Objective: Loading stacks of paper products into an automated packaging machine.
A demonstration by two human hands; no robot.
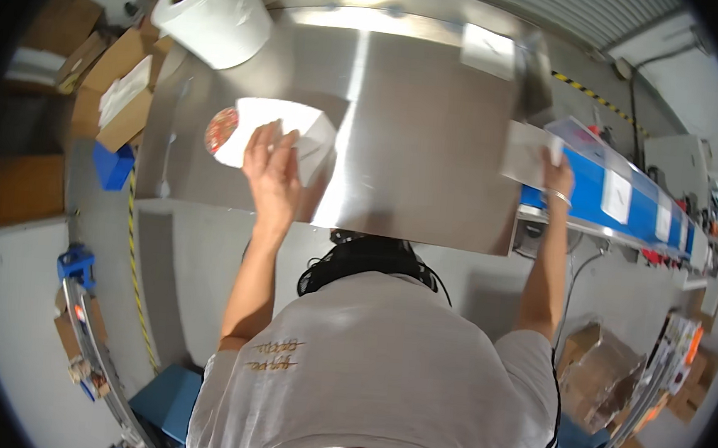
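On the left of the metal table, my left hand (273, 168) lies with its fingers stretched out over white packets (258, 117) that overlap one another. A round red-speckled piece (221, 130) shows at their left edge; whether it is a separate thing I cannot tell. At the table's right edge my right hand (559, 178), slightly blurred, is closed on the edge of a flat white packet (527, 152). That packet reaches from the tabletop toward the near end of the blue conveyor belt (588, 180).
Several white packets (616, 197) lie spaced along the belt, beside a clear guard (586, 136). Another white packet (488, 52) is at the metal table's (423, 145) far right. A big white roll (215, 18) stands far left, next to an open cardboard box (118, 91).
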